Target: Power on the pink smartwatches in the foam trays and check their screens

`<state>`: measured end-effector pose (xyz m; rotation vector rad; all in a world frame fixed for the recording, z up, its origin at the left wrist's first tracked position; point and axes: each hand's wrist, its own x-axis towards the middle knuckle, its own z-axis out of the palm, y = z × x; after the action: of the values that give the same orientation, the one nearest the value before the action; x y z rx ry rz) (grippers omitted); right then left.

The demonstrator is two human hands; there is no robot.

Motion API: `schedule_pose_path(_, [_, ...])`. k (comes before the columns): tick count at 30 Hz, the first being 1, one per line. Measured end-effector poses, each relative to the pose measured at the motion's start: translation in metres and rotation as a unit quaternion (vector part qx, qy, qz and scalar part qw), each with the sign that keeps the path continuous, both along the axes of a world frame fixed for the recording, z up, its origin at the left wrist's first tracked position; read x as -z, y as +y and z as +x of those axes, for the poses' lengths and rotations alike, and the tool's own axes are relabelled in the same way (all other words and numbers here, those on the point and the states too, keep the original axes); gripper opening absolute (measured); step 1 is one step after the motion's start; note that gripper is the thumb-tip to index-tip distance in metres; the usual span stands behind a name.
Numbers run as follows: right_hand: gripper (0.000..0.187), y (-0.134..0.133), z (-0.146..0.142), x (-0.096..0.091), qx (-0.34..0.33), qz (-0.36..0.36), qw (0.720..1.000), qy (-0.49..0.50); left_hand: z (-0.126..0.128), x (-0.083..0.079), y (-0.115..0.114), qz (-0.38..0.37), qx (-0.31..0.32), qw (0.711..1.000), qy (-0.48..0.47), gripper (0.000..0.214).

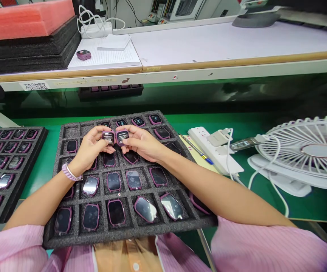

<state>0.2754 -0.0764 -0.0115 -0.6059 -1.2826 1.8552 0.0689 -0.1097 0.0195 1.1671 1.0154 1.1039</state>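
My left hand (pixel 93 145) pinches a purple smartwatch body (pixel 108 138) between thumb and fingers. Beside it, a second purple smartwatch body (pixel 122 137) is gripped in my right hand (pixel 140 141). Both are strapless, their lit screens face me with small white text, and their edges are close together; I cannot tell if they touch. Below my hands lies a dark grey foam tray (pixel 129 232) whose square pockets hold many more such watches, mostly with dark or reflective screens. Several at the tray's far edge, such as one watch (pixel 138 121), have lit displays. My hands and forearms hide some pockets.
At left is another foam tray (pixel 35 158) of watches. On the right are a white power strip (pixel 208 145), a pen (pixel 197 149) on yellow paper and a white fan (pixel 316 151). The shelf above bears red foam (pixel 27 20), a notebook (pixel 115 56) and a single watch (pixel 84 54).
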Motion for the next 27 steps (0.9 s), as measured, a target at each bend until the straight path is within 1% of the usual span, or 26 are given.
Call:
schedule_pose_path(7, [0.044,0.0014,-0.0001,0.0022,0.009,0.005,1.0,-0.009,-0.0014,0.0037,0.0014,0.01,0.011,1.0,0.012,0.044])
schedule_pose_path(14, [0.047,0.0002,-0.0001,0.0008,-0.013,0.016,1.0,0.006,-0.0017,0.0053,0.0017,0.016,0.01,1.0,0.008,0.043])
schedule_pose_path(19, [0.046,0.0003,0.0,0.0012,-0.011,0.018,1.0,0.005,-0.0018,0.0059,0.0016,0.017,0.008,1.0,0.012,0.043])
schedule_pose_path(27, [0.054,0.0015,-0.0005,0.0037,0.007,0.038,0.999,-0.001,-0.0015,0.0045,0.0014,0.011,0.007,1.0,-0.011,0.055])
